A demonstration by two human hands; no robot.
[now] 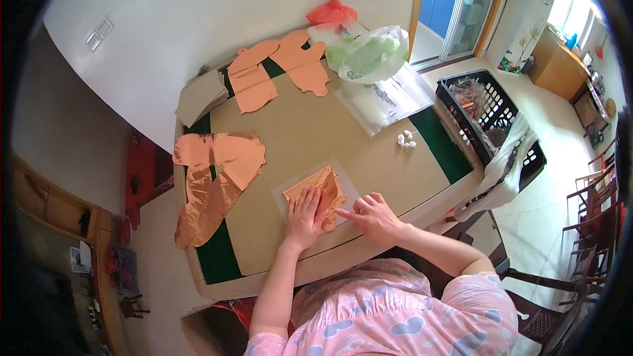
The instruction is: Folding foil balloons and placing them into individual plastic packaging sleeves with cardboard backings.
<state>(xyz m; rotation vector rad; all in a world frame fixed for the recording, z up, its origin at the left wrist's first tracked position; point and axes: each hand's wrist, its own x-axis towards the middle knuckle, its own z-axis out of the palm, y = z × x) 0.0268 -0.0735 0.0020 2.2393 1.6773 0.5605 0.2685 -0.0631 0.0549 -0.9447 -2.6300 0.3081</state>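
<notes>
A folded copper-coloured foil piece (318, 188) lies on a clear plastic sheet (345, 184) near the front edge of the table (297, 132), just ahead of the person. The left hand (303, 217) lies flat on the foil piece's near-left part, fingers spread and pressing down, gripping nothing. The right hand (372, 216) sits just right of the foil piece, loosely curled, its forefinger stretched out to touch the piece's near-right edge. Beyond the foil piece the tabletop runs bare towards the middle, leaving room to slide hands forward. Left of the foil piece, a larger heap of foil shapes (214, 178) hangs over the table's left edge. Far beyond it, at the back edge, lie matte orange cut-outs (280, 69), a grey stack of sheets (200, 95), a green-and-white plastic bag (366, 53) and a red bag (331, 11). Right and beyond the foil piece rest small white lumps (405, 139), with a black crate (491, 118) standing off the table's right edge
</notes>
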